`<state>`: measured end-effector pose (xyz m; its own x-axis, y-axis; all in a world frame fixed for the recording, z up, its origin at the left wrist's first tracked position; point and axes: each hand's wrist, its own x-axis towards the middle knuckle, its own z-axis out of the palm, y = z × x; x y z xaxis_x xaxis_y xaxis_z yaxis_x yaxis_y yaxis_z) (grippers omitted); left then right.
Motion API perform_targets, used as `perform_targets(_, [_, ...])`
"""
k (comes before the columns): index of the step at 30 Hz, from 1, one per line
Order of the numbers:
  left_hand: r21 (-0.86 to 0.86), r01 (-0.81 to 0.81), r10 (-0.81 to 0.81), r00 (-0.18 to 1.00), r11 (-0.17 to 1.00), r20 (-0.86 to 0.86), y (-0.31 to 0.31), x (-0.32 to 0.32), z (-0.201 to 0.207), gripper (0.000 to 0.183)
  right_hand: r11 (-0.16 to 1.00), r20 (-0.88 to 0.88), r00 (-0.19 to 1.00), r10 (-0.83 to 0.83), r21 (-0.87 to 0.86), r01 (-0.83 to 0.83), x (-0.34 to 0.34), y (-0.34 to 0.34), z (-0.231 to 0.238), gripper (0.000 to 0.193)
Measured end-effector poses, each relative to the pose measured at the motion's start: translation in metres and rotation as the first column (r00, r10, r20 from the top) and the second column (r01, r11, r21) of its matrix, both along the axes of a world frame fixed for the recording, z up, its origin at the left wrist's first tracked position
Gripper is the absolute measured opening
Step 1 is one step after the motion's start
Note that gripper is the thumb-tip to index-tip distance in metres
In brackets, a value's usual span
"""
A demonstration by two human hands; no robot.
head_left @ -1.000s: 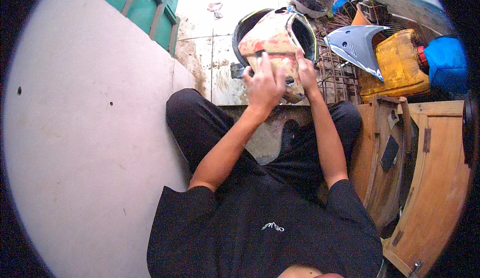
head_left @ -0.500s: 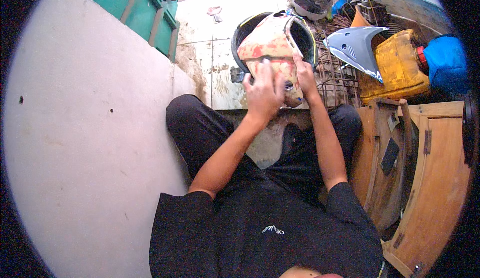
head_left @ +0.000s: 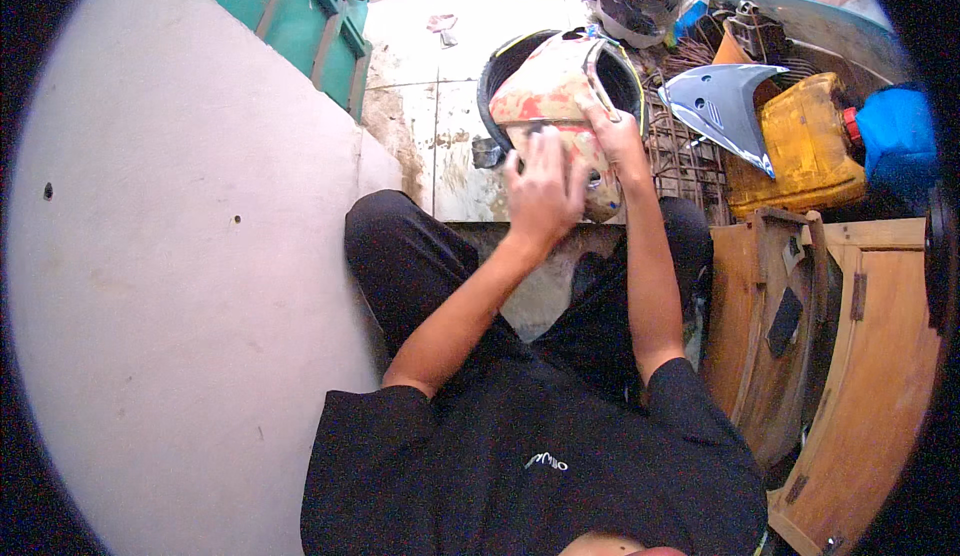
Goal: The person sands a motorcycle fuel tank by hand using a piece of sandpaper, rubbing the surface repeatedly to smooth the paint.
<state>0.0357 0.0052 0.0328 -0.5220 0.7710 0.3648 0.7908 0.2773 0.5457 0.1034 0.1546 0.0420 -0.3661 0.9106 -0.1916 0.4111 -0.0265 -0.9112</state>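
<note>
A curved body panel [head_left: 545, 98], cream with worn red patches, leans over a round black tub [head_left: 490, 76] in front of my knees. My left hand [head_left: 543, 194] lies on the panel's lower part, its fingers stretched out and slightly blurred; anything under the fingertips is hidden. The panel's right side is gripped by my right hand [head_left: 622, 146], close to a long opening through which the dark tub shows. A small dark block-like thing [head_left: 487, 153] sits beside the tub on the pale tiled surface [head_left: 450, 181].
A white wall [head_left: 190, 256] runs along my left, with a green ribbed metal piece [head_left: 310, 31] beyond it. To the right are a metal grid [head_left: 685, 161], a grey plastic panel [head_left: 722, 101], a yellow jerrycan [head_left: 810, 146], a blue container [head_left: 897, 141] and wooden furniture [head_left: 870, 356].
The whole view has shifted slightly, so things sit a little further right and lower. My right hand has slid a little up along the panel's side. The left hand stays on the lower part.
</note>
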Motion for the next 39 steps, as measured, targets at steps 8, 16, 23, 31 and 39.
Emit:
perform_targets(8, [-0.016, 0.095, -0.092, 0.988, 0.995, 0.123, -0.004, 0.002, 0.013, 0.061, 0.998, -0.096, 0.995, -0.019, 0.061, 0.025, -0.002, 0.004, -0.017, 0.039])
perform_targets(16, [-0.129, -0.003, 0.020, 0.991, 0.992, 0.130, 0.004, -0.004, 0.005, 0.068, 0.989, -0.135, 0.991, -0.009, 0.147, 0.029, -0.002, 0.001, -0.019, 0.043])
perform_targets(23, [-0.116, 0.033, -0.013, 0.986, 0.993, 0.168, -0.002, -0.003, 0.000, 0.070, 0.987, -0.230, 0.972, -0.045, 0.138, 0.078, -0.001, -0.007, -0.011, 0.046])
perform_targets(31, [-0.073, 0.153, -0.142, 0.980, 0.986, 0.142, -0.017, 0.011, -0.006, 0.073, 1.000, -0.249, 0.968, -0.024, 0.002, 0.026, 0.019, -0.027, -0.005, 0.053])
perform_targets(39, [0.006, 0.218, -0.217, 0.971, 0.976, 0.098, -0.018, 0.035, 0.009, 0.076, 0.999, -0.194, 0.980, 0.037, 0.004, -0.036, 0.031, -0.007, -0.030, 0.053])
